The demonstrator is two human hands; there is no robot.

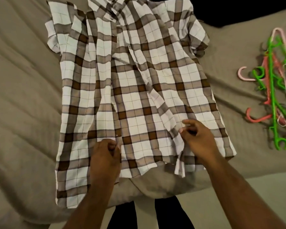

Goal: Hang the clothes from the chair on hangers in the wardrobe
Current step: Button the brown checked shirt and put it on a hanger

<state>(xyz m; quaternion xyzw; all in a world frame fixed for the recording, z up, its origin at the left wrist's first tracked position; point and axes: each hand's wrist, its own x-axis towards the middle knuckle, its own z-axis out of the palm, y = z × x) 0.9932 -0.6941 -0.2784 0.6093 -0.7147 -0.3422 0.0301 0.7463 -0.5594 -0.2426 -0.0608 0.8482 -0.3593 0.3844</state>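
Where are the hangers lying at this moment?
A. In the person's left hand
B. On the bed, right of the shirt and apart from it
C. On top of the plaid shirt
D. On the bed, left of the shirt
B: the hangers lie heaped on the bed to the right of the plaid shirt, with bare bed between them. The left hand and right hand both grip the shirt's lower front.

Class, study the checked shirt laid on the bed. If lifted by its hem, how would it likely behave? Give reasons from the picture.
Probably floppy: the checked shirt lies in soft folds across the bed. Likely light: its thin front edges bunch where the left hand and right hand pinch them. Pushed, it would probably wrinkle rather than slide.
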